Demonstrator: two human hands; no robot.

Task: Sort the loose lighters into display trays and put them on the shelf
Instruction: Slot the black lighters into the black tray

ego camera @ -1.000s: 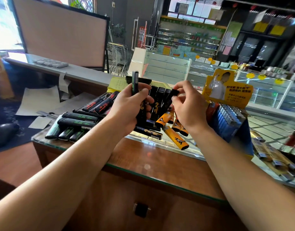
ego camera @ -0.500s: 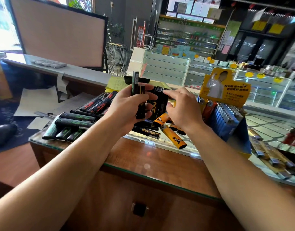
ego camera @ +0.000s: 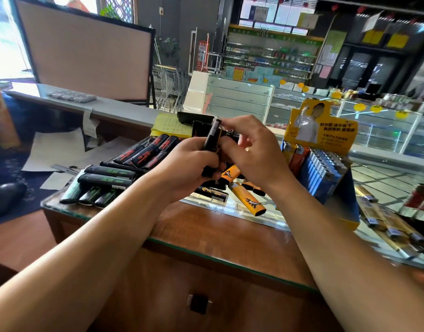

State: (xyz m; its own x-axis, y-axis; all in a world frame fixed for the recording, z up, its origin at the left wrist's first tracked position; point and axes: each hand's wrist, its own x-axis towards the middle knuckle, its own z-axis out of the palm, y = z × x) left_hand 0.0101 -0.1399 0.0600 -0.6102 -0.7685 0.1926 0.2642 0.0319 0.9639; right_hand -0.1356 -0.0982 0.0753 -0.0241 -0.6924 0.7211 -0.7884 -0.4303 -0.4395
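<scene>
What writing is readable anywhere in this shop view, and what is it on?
Yellow display card: large Chinese characters, too blurred to quote.
Orange lighter on the counter: black lettering, too small to read.
Red-print black lighters: markings unreadable.
Green-print black lighters: markings unreadable.
Yellow paper: faint lines, illegible.
Nothing reads clearly.
</scene>
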